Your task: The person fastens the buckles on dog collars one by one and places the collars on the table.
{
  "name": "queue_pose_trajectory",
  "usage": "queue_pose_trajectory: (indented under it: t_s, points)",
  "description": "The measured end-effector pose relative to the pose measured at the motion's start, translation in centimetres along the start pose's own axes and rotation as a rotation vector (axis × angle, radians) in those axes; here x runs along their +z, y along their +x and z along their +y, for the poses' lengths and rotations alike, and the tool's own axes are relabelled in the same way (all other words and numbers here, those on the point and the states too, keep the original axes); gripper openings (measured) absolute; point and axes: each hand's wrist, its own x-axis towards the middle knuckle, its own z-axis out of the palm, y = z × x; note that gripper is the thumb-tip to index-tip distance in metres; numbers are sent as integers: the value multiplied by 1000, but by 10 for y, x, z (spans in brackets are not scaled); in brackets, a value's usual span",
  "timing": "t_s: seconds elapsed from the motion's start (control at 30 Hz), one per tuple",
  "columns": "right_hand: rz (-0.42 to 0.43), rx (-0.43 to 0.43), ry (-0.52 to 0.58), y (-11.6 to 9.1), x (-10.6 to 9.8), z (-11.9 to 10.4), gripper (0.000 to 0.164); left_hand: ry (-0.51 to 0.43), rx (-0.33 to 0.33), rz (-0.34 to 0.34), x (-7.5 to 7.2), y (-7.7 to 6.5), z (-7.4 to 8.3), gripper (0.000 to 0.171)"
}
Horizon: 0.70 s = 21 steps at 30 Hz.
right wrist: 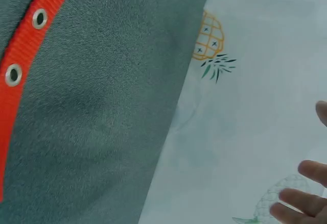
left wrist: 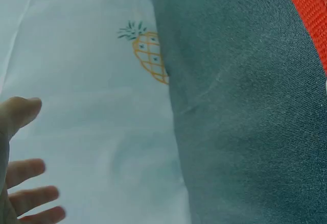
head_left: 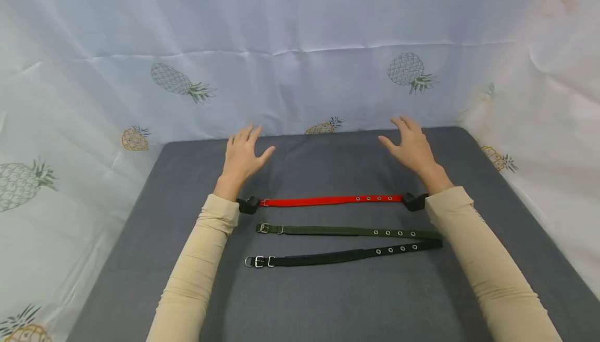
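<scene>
Three pet collars lie stretched out across the grey table, one below another in the head view. Farthest away is the red collar point(head_left: 309, 201), its metal eyelets toward the right end. Below it runs the dark green collar point(head_left: 323, 230), with a buckle at its left. Nearest is the black collar point(head_left: 323, 257), with a buckle and a ring at the left; its right end meets the green one's. My left hand point(head_left: 242, 155) is held beyond the red collar's left end, fingers spread, holding nothing. Beyond its right end, my right hand point(head_left: 411, 147) is likewise spread and holds nothing.
A grey cloth covers the table point(head_left: 328, 300), which has rounded far corners. White curtains point(head_left: 300, 87) printed with pineapples hang behind and at both sides. Black wrist cameras point(head_left: 248, 205) sit at both wrists and hide the red collar's ends in the head view.
</scene>
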Motion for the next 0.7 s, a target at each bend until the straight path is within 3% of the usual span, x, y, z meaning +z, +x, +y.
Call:
queue_pose_trajectory:
  t_s: [0.13, 0.37, 0.7]
  points:
    - [-47, -36, 53, -12, -7, 4, 66, -109, 48, -36, -5, -8, -1, 60]
    - [-168, -76, 99, -34, -13, 9, 67, -302, 139, -212, -12, -33, -14, 48]
    - [-207, -91, 192, -65, -6, 36, 49, -400, 216, -272, -1, -58, -32, 40]
